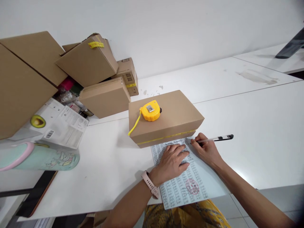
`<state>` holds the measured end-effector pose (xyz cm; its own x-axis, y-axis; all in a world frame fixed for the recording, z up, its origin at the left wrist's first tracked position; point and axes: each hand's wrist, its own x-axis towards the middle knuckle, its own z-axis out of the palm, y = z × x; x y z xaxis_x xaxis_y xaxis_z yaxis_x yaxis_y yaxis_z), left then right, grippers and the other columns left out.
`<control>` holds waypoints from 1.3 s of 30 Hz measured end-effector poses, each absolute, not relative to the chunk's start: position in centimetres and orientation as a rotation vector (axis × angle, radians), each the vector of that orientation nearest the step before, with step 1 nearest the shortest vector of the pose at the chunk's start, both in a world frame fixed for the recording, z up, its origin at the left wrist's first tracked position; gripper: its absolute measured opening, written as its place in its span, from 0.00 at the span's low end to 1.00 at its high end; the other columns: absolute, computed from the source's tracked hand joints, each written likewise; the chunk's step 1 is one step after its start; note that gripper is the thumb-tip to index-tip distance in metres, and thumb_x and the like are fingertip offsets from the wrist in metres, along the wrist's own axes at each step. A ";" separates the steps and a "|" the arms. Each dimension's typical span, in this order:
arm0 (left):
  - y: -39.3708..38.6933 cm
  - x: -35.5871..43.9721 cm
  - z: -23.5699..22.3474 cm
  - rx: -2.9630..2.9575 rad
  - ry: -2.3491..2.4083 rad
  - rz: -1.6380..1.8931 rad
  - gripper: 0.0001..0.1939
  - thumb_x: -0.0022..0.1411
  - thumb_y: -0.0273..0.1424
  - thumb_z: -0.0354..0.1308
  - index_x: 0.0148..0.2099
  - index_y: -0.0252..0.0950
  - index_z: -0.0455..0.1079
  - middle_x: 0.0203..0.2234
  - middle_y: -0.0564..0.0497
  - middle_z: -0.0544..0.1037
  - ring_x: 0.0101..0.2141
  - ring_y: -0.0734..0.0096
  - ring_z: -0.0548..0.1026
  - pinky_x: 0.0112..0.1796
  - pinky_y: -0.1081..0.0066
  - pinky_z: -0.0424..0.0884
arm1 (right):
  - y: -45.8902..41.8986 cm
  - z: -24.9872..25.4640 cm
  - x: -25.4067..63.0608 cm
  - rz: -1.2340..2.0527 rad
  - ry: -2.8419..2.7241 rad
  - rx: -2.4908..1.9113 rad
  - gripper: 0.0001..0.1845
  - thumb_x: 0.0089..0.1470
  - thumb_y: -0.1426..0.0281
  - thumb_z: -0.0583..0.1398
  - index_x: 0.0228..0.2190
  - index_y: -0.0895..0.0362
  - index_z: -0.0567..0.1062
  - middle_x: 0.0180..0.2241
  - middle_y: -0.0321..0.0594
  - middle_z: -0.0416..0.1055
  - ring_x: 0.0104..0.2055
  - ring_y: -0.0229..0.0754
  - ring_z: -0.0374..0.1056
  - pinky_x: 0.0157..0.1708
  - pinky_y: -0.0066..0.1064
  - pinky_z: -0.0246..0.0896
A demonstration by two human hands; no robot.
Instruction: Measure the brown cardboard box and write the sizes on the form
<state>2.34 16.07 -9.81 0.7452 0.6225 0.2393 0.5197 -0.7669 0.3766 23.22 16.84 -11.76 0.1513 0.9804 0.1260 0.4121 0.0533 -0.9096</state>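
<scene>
My right hand (pixel 205 150) is closed around a pen (pixel 222 138), its tip down at the upper right part of a printed sheet (pixel 197 190). The sheet carries columns of small handwritten marks, a "Testing Report" heading and a red round stamp. Spread flat over the sheet's upper left lies my left hand (pixel 173 161), with a pale pink band on the wrist. Just beyond both hands stands a brown cardboard box (pixel 175 110) with yellow tape along its side. On top of it rests a yellow tape measure (pixel 151 111) with a wrist strap.
Several cardboard boxes (pixel 104 98) are piled at the back left. Nearer on that side are a white package (pixel 68 126) with an avocado picture and a mint bottle (pixel 54 156) lying on its side. A dark object (pixel 291 44) stands far right on the white table (pixel 99 177).
</scene>
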 end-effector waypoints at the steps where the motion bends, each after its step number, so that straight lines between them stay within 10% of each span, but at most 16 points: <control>1: 16.1 2.3 -9.8 2.657 0.895 0.510 0.18 0.69 0.37 0.58 0.58 0.37 0.70 0.61 0.45 0.72 0.59 0.56 0.68 0.57 0.57 0.66 | 16.8 -11.7 23.2 0.781 -1.408 -1.507 0.16 0.59 0.58 0.60 0.25 0.52 0.64 0.20 0.29 0.57 0.22 0.35 0.51 0.21 0.29 0.47; 39: 15.9 2.4 -9.5 2.648 0.899 0.482 0.18 0.69 0.38 0.59 0.58 0.38 0.69 0.61 0.45 0.71 0.60 0.56 0.67 0.57 0.56 0.66 | 16.8 -11.2 23.1 0.709 -1.416 -1.556 0.17 0.57 0.58 0.61 0.24 0.52 0.62 0.19 0.30 0.57 0.21 0.35 0.51 0.20 0.29 0.47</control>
